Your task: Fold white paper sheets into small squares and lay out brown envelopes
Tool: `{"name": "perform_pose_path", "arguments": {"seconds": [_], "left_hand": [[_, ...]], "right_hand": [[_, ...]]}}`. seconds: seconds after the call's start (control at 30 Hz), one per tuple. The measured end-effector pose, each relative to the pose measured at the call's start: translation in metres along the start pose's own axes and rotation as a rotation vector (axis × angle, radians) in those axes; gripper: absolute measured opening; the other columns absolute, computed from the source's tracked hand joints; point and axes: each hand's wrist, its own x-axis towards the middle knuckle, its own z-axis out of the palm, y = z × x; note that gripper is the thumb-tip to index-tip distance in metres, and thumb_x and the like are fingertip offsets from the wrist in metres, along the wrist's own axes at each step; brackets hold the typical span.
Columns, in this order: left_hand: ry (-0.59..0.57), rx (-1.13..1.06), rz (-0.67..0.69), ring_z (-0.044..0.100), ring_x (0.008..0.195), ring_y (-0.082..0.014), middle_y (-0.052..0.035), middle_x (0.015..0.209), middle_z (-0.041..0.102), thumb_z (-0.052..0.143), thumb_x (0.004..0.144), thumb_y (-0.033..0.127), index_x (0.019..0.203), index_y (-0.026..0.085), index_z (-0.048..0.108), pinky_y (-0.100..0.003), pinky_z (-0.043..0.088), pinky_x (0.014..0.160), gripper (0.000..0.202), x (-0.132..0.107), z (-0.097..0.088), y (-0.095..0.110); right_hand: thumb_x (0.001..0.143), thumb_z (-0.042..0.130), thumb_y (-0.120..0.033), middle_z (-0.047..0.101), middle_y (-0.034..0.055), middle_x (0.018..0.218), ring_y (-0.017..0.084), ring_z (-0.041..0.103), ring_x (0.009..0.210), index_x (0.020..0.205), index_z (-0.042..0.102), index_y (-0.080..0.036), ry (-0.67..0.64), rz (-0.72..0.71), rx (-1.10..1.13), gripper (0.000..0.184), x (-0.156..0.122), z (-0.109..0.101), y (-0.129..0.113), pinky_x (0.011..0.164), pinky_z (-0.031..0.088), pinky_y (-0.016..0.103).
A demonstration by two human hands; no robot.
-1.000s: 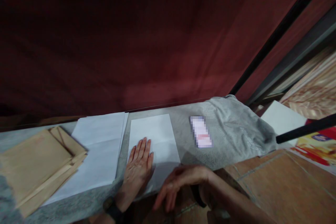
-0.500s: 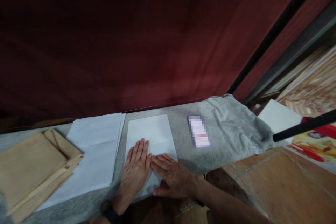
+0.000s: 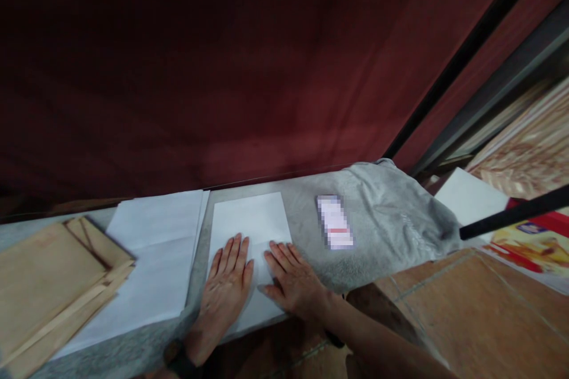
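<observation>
A white sheet of paper (image 3: pixel 249 219) lies on a surface covered with grey cloth (image 3: pixel 391 213). My left hand (image 3: pixel 224 290) rests flat on the sheet's near left part, fingers stretched out together. My right hand (image 3: pixel 293 278) lies flat on the sheet's near right part, fingers spread a little. Both palms press on the paper and hold nothing. A dark band shows at my left wrist.
Left of the sheet lies a stack of white papers (image 3: pixel 151 260), and further left a pile of brown envelopes (image 3: pixel 48 284). A small blurred card (image 3: pixel 335 222) sits to the right. A dark red wall (image 3: pixel 222 71) rises behind. Tiled floor (image 3: pixel 480 320) and a black bar (image 3: pixel 511 216) are at right.
My right hand came up from below the table edge and settled flat on the sheet beside my left hand, then slid slightly to the right. The left hand stayed in place.
</observation>
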Motion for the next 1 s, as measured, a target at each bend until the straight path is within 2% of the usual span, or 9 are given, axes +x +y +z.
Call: {"name": "perform_pose_path", "arguments": {"seconds": [0.07, 0.17, 0.37, 0.47, 0.53, 0.6, 0.67, 0.87, 1.0], "left_hand": [[-0.004, -0.006, -0.015, 0.035, 0.146, -0.0305, -0.0172, 0.157, 0.039, 0.030, 0.100, 0.038, 0.152, 0.010, 0.036, -0.054, 0.032, 0.118, 0.059, 0.000, -0.002, 0.001], [-0.004, -0.001, -0.036, 0.035, 0.146, -0.0323, -0.0197, 0.157, 0.037, 0.030, 0.100, 0.039, 0.152, 0.009, 0.037, -0.055, 0.032, 0.117, 0.060, -0.001, -0.004, 0.002], [0.008, 0.004, -0.099, 0.035, 0.146, -0.0330, -0.0212, 0.155, 0.040, 0.031, 0.100, 0.041, 0.151, 0.007, 0.037, -0.055, 0.031, 0.118, 0.061, -0.004, -0.003, -0.005], [0.013, 0.017, -0.132, 0.032, 0.148, -0.0329, -0.0227, 0.155, 0.039, 0.032, 0.101, 0.039, 0.150, 0.004, 0.037, -0.055, 0.029, 0.119, 0.060, -0.003, -0.008, -0.001], [-0.024, -0.012, -0.050, 0.029, 0.149, -0.0289, -0.0187, 0.158, 0.036, 0.033, 0.102, 0.037, 0.152, 0.008, 0.036, -0.051, 0.029, 0.120, 0.057, -0.001, -0.014, 0.007], [-0.091, -0.062, 0.075, 0.026, 0.150, -0.0237, -0.0114, 0.160, 0.034, 0.035, 0.103, 0.035, 0.153, 0.015, 0.034, -0.046, 0.025, 0.123, 0.055, -0.001, -0.019, 0.016], [-0.133, -0.096, 0.157, 0.026, 0.150, -0.0217, -0.0080, 0.160, 0.036, 0.035, 0.103, 0.037, 0.152, 0.018, 0.036, -0.044, 0.022, 0.124, 0.053, -0.001, -0.021, 0.023], [-0.154, -0.092, 0.163, 0.031, 0.149, -0.0223, -0.0106, 0.158, 0.039, 0.035, 0.103, 0.040, 0.150, 0.014, 0.039, -0.043, 0.016, 0.124, 0.054, -0.005, -0.016, 0.029], [-0.143, -0.088, 0.170, 0.035, 0.147, -0.0233, -0.0130, 0.156, 0.042, 0.037, 0.102, 0.041, 0.147, 0.012, 0.043, -0.044, 0.015, 0.124, 0.054, -0.007, -0.016, 0.029]], "right_hand": [[0.099, 0.051, -0.049, 0.038, 0.0165, 0.157, 0.027, 0.032, 0.148, 0.152, 0.038, -0.012, 0.035, -0.011, -0.109, 0.066, -0.005, 0.009, 0.000, 0.122, 0.028, 0.048], [0.101, 0.048, -0.047, 0.038, 0.0154, 0.158, 0.027, 0.032, 0.147, 0.151, 0.039, -0.013, 0.036, 0.030, -0.202, 0.062, -0.008, 0.012, 0.001, 0.121, 0.029, 0.048], [0.102, 0.044, -0.043, 0.038, 0.0172, 0.157, 0.030, 0.038, 0.144, 0.152, 0.038, -0.008, 0.035, 0.228, -0.332, 0.061, -0.003, 0.006, 0.012, 0.120, 0.028, 0.050], [0.103, 0.040, -0.037, 0.041, 0.0194, 0.155, 0.030, 0.037, 0.144, 0.150, 0.039, -0.004, 0.057, 0.301, -0.389, 0.058, 0.001, 0.003, 0.016, 0.120, 0.027, 0.049], [0.103, 0.038, -0.033, 0.038, 0.0196, 0.156, 0.030, 0.035, 0.146, 0.151, 0.037, -0.003, 0.055, 0.276, -0.403, 0.057, 0.004, 0.003, 0.015, 0.120, 0.027, 0.049], [0.104, 0.035, -0.030, 0.035, 0.0164, 0.159, 0.028, 0.033, 0.147, 0.153, 0.034, -0.007, 0.020, 0.189, -0.388, 0.055, 0.006, 0.006, 0.011, 0.119, 0.028, 0.048], [0.104, 0.033, -0.028, 0.034, 0.0145, 0.160, 0.026, 0.034, 0.147, 0.154, 0.034, -0.010, -0.014, 0.110, -0.379, 0.053, 0.006, 0.010, 0.008, 0.119, 0.029, 0.048], [0.105, 0.032, -0.030, 0.034, 0.0183, 0.159, 0.030, 0.034, 0.146, 0.154, 0.033, -0.008, -0.026, 0.007, -0.448, 0.054, -0.001, 0.020, 0.011, 0.118, 0.028, 0.050], [0.105, 0.032, -0.039, 0.035, 0.0199, 0.158, 0.032, 0.039, 0.143, 0.155, 0.029, -0.007, 0.022, 0.064, -0.469, 0.060, -0.003, 0.019, 0.022, 0.116, 0.030, 0.051]]}}
